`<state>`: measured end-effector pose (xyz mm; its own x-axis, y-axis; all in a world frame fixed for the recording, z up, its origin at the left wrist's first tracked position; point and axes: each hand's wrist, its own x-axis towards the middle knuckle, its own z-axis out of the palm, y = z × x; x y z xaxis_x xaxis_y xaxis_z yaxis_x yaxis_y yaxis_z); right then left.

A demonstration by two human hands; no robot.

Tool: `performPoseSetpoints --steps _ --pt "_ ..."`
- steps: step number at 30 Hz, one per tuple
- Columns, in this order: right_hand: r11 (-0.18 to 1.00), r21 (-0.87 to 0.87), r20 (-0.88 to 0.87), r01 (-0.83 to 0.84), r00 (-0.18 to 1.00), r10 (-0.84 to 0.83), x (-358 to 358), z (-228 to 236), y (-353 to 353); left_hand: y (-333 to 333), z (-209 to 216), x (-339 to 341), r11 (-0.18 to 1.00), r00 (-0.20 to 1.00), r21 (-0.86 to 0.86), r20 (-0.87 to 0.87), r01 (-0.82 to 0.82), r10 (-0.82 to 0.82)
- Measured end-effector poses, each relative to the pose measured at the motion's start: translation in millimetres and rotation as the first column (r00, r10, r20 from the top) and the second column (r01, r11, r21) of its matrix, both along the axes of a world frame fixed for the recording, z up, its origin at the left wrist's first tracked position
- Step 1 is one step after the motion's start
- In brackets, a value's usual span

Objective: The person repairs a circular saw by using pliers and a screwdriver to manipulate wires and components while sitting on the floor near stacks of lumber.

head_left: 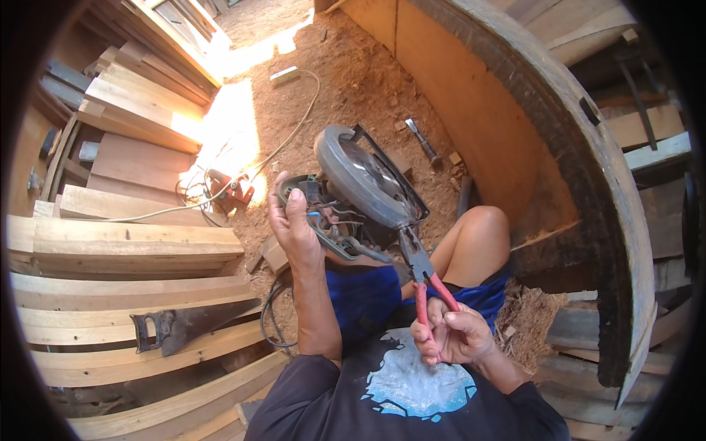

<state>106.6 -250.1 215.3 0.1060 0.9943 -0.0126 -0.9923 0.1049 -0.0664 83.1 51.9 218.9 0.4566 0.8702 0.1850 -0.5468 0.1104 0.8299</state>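
Observation:
A circular saw point(334, 158) lies tilted across my lap, with its round blade guard and black base plate turned up. Its handle housing is opened, and loose wires point(346, 219) show inside. My left hand point(296, 224) wraps round the green handle end, thumb on top. In my right hand point(452, 331) are pliers point(419, 266) with red handles, the fingers closed round both grips. The jaws of the pliers touch or overlap the saw's near edge by the guard; I cannot tell whether they grip anything there.
Stacked planks point(132, 239) line the left side, with a handsaw point(195, 323) lying on them. A chisel point(421, 142) rests on the sawdust floor ahead. A power strip point(285, 76) and its cord lie beyond a red tool point(234, 189). A large curved wooden panel point(485, 125) rises at right.

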Motion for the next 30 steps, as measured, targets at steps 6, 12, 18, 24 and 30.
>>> performPoseSetpoints --steps 6,12,18,24,30 --pt "0.916 -0.366 0.582 0.163 0.808 0.089 21.8 50.2 -6.2 3.9 -2.5 -2.1 1.000 1.000 0.017 0.008 0.015 -0.016" --pt "0.833 -0.479 0.826 0.275 0.463 0.322 32.1 80.3 -8.6 -0.7 -2.0 -1.6 0.999 0.999 0.033 0.014 0.035 -0.036" --pt "0.893 -0.425 0.654 0.145 0.731 0.193 22.8 42.6 -13.4 -3.1 0.8 -0.8 0.999 1.000 0.026 -0.009 0.021 -0.021" --pt "0.999 -0.031 -0.005 0.032 0.999 -0.033 -3.4 -0.3 -1.8 -1.7 -0.3 0.9 0.999 1.000 0.033 0.011 0.026 -0.026" --pt "0.961 -0.276 0.386 0.033 0.919 0.079 22.4 33.0 -13.8 2.7 -2.0 -3.7 0.999 1.000 0.047 0.014 0.027 -0.028"
